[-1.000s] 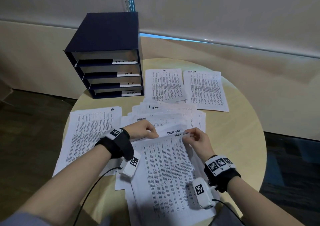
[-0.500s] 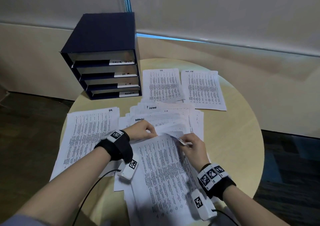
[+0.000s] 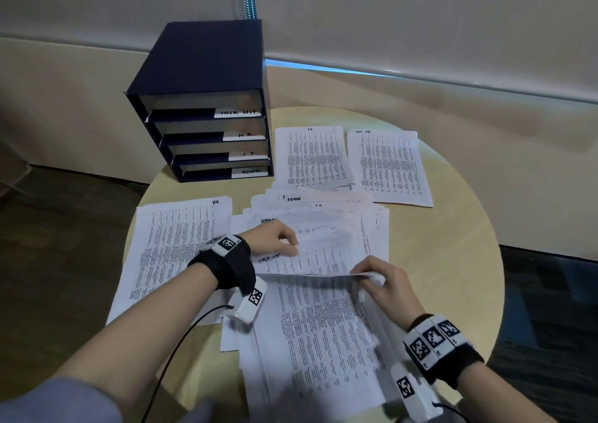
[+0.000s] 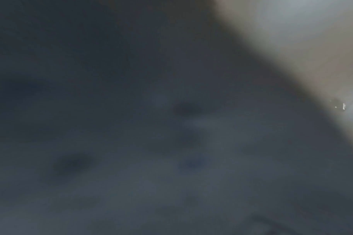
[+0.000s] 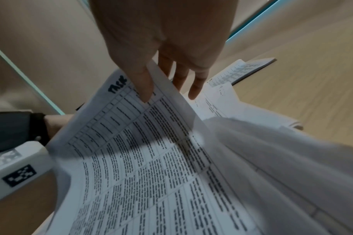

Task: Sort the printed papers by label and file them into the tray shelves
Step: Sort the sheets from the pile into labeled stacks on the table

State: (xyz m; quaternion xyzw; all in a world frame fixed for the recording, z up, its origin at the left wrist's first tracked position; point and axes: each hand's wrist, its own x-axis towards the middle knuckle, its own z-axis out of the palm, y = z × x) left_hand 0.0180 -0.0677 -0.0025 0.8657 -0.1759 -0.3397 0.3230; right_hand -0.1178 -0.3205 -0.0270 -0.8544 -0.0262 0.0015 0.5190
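Observation:
My right hand (image 3: 370,278) pinches the top edge of a printed sheet (image 3: 323,332) and holds that edge raised off the near stack. In the right wrist view my thumb (image 5: 145,89) lies on the sheet (image 5: 151,159) beside a handwritten "TASK" label, with the fingers (image 5: 195,89) under it. My left hand (image 3: 289,248) presses bent fingertips on the sheet below, marked "TASK LIST" (image 3: 304,260). The dark blue tray shelves (image 3: 207,66) stand at the back left, labelled TASK LIST, H.R., I.T. and ADMIN. The left wrist view is dark and blurred.
An I.T. pile (image 3: 312,157) and a task list pile (image 3: 388,167) lie at the back, right of the shelves. An HR pile (image 3: 174,244) lies at the left. A fanned unsorted stack (image 3: 326,212) fills the middle of the round wooden table (image 3: 453,260).
My right hand has peeled the top sheet's upper edge up and drawn it toward me and to the right, uncovering the "TASK LIST" sheet beneath. The left hand stays on the stack.

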